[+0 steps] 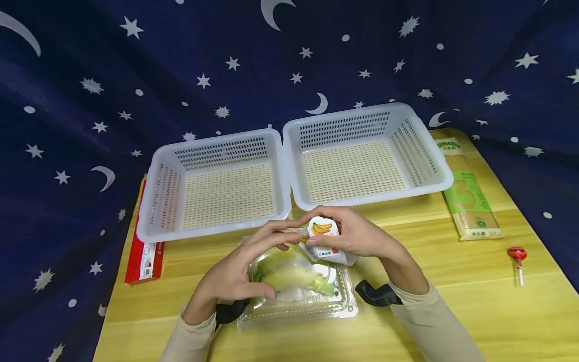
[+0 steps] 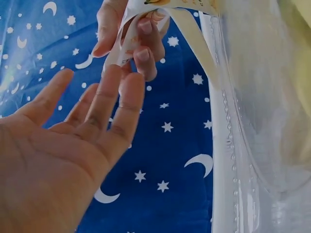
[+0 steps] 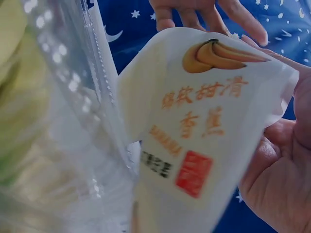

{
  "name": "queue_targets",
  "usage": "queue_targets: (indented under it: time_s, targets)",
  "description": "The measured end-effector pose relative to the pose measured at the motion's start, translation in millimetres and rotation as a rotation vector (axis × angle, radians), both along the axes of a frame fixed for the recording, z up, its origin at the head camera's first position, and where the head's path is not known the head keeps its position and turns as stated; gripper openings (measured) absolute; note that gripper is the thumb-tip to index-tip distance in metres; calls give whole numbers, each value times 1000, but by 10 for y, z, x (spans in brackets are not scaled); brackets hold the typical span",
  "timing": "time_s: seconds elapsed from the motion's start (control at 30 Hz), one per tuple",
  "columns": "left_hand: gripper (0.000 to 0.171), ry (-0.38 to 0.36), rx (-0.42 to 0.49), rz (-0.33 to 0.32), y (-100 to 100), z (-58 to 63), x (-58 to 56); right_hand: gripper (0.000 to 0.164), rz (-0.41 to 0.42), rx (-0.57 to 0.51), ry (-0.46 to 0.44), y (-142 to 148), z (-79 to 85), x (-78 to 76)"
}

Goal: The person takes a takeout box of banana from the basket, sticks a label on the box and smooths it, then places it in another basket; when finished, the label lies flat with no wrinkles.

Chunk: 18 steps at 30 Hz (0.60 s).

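Note:
In the head view, my right hand (image 1: 357, 234) holds a white paper label (image 1: 322, 229) printed with bananas, its thumb across the front. The right wrist view shows the label (image 3: 194, 111) up close, loosely bent, with orange characters and a red stamp. My left hand (image 1: 239, 269) holds nothing; its fingers reach toward the label, and in the left wrist view they are nearly straight, with fingertips right at its lower end. Below both hands lies a clear plastic clamshell box (image 1: 348, 301) on the table. Yellow-green fruit (image 1: 289, 279) shows through its lid, partly hidden by glare.
Two white perforated baskets, one on the left (image 1: 217, 229) and one on the right (image 1: 371, 196), stand side by side behind the hands. A red packet (image 1: 145, 261) lies partly under the left basket. On the right are a green-and-tan food packet (image 1: 470, 196) and a red lollipop (image 1: 517, 254).

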<state>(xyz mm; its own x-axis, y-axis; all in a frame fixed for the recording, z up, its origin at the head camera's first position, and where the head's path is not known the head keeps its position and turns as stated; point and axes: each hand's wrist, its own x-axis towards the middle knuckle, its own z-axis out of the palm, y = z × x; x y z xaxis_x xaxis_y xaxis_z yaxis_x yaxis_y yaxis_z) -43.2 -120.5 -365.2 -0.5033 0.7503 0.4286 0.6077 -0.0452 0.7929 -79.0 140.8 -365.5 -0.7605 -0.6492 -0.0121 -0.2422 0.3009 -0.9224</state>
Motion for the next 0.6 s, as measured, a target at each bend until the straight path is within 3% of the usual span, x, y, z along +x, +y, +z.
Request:
queue_targets:
  time_s: [0.3,0.6]
  targets:
    - [80,-35,-96,30,-16,-85,-36,30,106,-46,-3,-136,-179,-58]
    - [77,-69,-132,59,-35,-97,-44,27,115,-59,12,-174,-199,-67]
